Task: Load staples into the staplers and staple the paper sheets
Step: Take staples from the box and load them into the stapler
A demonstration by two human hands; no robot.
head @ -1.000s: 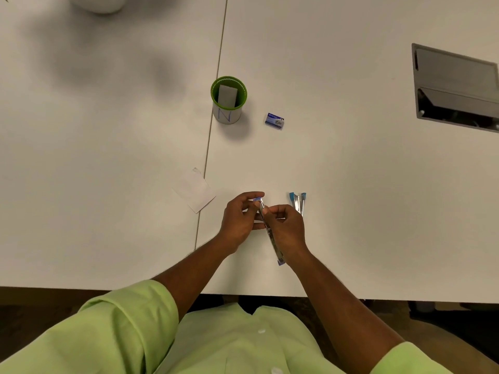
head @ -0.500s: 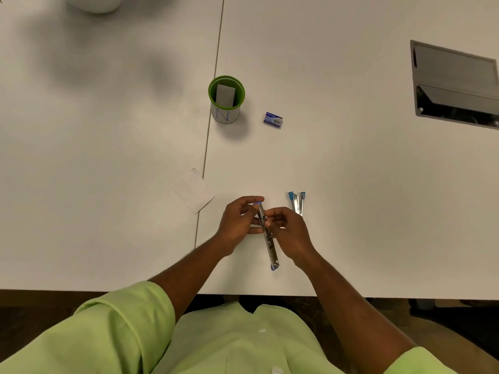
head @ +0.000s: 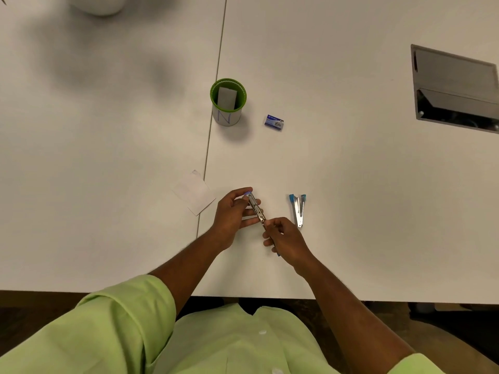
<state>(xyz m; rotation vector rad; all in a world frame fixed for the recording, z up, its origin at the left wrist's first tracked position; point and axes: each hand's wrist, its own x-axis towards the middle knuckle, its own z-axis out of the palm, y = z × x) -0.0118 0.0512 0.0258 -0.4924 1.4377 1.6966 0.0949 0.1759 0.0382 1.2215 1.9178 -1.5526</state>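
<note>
Near the table's (head: 351,211) front edge, both hands pinch an opened stapler (head: 256,209); left hand (head: 233,214) should steady it while right hand (head: 286,237) feeds staples straight.

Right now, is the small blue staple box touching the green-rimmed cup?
Apart. The head view shows bare white table between the small blue staple box and the green-rimmed cup.

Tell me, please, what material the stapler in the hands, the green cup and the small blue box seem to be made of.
Stapler: shiny metal, judging by its silver glints, with what look like blue plastic ends.
Green cup: probably plastic; matte green rim, pale wrap marked N.
Small blue box: likely printed cardboard, flat-sided.
</note>
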